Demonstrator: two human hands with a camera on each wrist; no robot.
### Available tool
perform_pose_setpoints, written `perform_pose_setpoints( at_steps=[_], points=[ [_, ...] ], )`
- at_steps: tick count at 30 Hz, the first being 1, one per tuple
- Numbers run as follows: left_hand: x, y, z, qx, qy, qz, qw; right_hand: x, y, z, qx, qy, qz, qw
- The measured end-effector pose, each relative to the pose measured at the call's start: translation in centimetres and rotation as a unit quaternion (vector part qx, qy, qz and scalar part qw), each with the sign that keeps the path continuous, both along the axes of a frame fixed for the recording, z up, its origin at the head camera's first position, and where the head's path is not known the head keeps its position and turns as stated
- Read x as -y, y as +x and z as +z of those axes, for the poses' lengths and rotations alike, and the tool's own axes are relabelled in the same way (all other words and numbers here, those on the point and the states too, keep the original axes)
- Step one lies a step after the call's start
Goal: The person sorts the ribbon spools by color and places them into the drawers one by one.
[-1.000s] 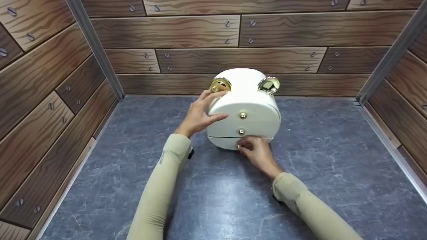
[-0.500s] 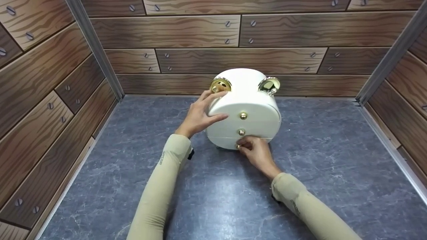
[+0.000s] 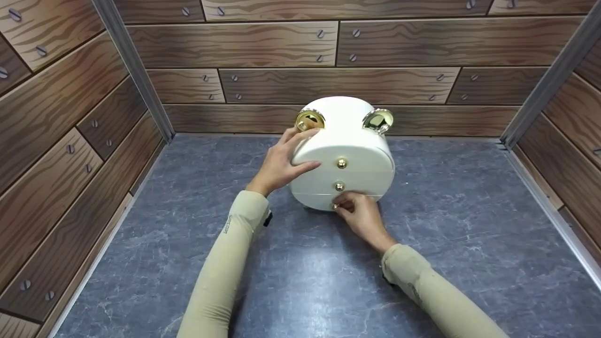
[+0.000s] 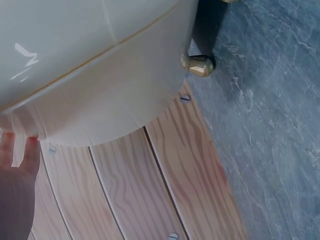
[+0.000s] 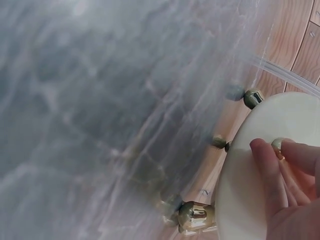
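A white, rounded drawer box (image 3: 366,173) with gold knobs down its front stands in the middle of the head view. Two gold, ear-like cups (image 3: 378,121) project from its top. My left hand (image 3: 277,164) rests on its upper left side, thumb straight across the front and fingers along the top; two fingertips (image 4: 31,145) touch the white side in the left wrist view. With thumb and fingers, my right hand (image 3: 361,216) pinches the knob (image 5: 277,146) of the bottom drawer (image 3: 312,201). That drawer's front sits flush with the front above it.
Underneath the box are round gold feet (image 5: 196,216). The grey marbled tabletop (image 3: 188,225) extends around it on all sides. Plank-patterned walls (image 3: 281,84) stand behind and at both sides, with metal strips (image 3: 554,75) at the corners.
The dark gap above the bottom drawer has closed to a thin line, as the drawer went in under my right hand. My left hand has stayed in place.
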State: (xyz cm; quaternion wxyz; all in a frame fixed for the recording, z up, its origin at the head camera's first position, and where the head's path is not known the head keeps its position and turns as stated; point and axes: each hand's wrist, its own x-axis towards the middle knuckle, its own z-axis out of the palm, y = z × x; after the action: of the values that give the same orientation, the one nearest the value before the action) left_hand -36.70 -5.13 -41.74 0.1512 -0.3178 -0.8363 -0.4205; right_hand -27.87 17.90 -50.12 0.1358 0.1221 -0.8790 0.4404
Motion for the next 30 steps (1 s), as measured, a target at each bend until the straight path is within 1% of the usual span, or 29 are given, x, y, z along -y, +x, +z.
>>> perform_pose_setpoints(
  at_steps=[3, 9, 12, 16, 20, 22, 25, 28, 30],
  points=[
    [-0.1, 0.1, -0.2, -0.004, 0.000, -0.002, 1.0000, 0.1, 0.1, 0.0, -0.009, 0.013, 0.001, 0.9999],
    [-0.3, 0.2, -0.5, -0.021, -0.002, 0.000, 0.9998, 0.1, 0.2, 0.0, -0.023, 0.022, 0.000, 0.9995],
    [-0.2, 0.2, -0.6, -0.025, -0.004, 0.003, 0.9997, 0.1, 0.3, 0.0, -0.022, 0.028, 0.004, 0.9993],
    [-0.2, 0.3, -0.9, -0.029, -0.010, 0.007, 0.9995, 0.1, 0.4, 0.0, -0.018, 0.036, 0.017, 0.9991],
    [-0.1, 0.5, -1.0, -0.040, -0.012, 0.010, 0.9991, 0.0, 0.5, 0.2, -0.012, 0.047, 0.035, 0.9982],
    [0.0, 0.6, -1.0, -0.046, -0.012, 0.014, 0.9988, -0.2, 0.6, 0.3, -0.011, 0.060, 0.045, 0.9971],
    [0.4, 1.0, -1.0, -0.050, -0.018, 0.018, 0.9984, -0.6, 0.8, 0.6, -0.017, 0.092, 0.062, 0.9937],
    [1.2, 1.6, -0.9, -0.046, -0.038, 0.021, 0.9980, -1.2, 1.2, 1.0, -0.023, 0.127, 0.073, 0.9890],
    [1.9, 2.1, -0.8, -0.045, -0.055, 0.019, 0.9973, -1.8, 1.5, 1.5, -0.023, 0.140, 0.077, 0.9869]
  ],
)
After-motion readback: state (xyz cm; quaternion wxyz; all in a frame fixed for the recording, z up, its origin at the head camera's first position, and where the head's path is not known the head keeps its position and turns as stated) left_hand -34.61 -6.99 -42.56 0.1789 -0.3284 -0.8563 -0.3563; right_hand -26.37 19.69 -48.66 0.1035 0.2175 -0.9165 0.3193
